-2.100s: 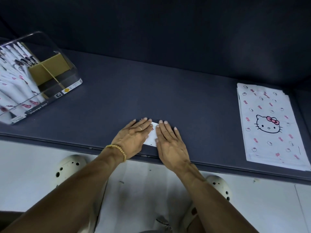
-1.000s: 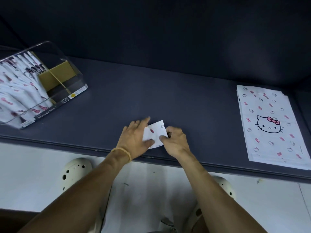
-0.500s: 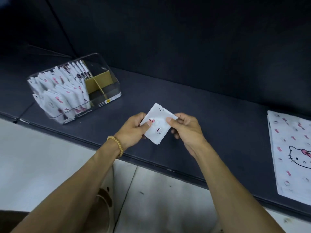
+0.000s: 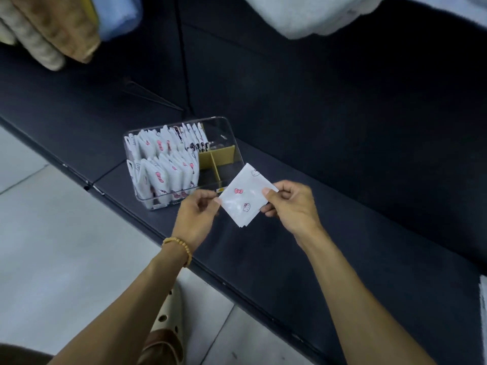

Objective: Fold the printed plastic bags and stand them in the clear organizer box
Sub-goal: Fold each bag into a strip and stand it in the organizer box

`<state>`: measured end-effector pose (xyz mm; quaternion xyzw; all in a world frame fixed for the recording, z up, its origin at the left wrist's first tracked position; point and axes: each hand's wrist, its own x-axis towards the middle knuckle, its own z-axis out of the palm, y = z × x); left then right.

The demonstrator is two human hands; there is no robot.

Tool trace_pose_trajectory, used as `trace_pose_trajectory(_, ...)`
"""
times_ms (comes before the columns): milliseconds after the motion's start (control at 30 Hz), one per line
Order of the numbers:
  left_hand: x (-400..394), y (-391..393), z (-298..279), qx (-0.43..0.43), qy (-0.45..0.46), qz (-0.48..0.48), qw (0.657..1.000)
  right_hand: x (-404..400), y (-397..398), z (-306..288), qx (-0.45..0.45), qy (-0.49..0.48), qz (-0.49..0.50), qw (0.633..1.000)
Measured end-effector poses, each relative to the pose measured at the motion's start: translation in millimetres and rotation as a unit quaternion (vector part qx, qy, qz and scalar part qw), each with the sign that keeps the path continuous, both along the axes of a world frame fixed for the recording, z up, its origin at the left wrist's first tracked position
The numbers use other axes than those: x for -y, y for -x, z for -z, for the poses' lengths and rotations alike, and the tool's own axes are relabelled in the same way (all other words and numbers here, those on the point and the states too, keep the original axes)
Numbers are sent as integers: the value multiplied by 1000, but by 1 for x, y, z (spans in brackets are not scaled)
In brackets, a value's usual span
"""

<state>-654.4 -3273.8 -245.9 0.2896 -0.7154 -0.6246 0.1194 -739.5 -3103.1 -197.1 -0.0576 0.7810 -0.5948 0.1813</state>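
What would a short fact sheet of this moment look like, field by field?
Held item: small folded white plastic bag with pink bow print, above the dark counter
Left hand: pinches its left corner
Right hand: pinches its right corner
Clear organizer box: two rows of folded bags standing
Yellow cardboard divider: spaces beside it look empty

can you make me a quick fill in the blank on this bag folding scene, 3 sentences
1. The folded bag is pinched by ____ hands, the left hand and the right hand.
2. The beaded bracelet sits on the ____ wrist.
3. The divider inside the clear organizer box is ____ in colour.

Missing words: both; left; yellow
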Motion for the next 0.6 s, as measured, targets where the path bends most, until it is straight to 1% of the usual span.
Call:
trace_pose_trajectory(100,16,5,-1,-8,-41,-78,996,33,28,-2,-45,-8,59,997)
trace_pose_trajectory(267,34,22,-3,-45,-85,-109,989,104,86,-2,-117,-34,84,989)
trace_pose_trajectory(367,43,30,-3,-61,-95,-124,986,139,110,3,-162,-71,94,980)
trace_pose_trajectory(467,46,33,-1,-73,-78,-136,985,161,120,15,-208,-126,71,968)
trace_pose_trajectory(533,46,30,1,-75,-73,-138,985,172,119,23,-222,-164,25,961)
trace_pose_trajectory(600,45,25,6,-71,-83,-137,985,179,116,31,-221,-171,-9,960)
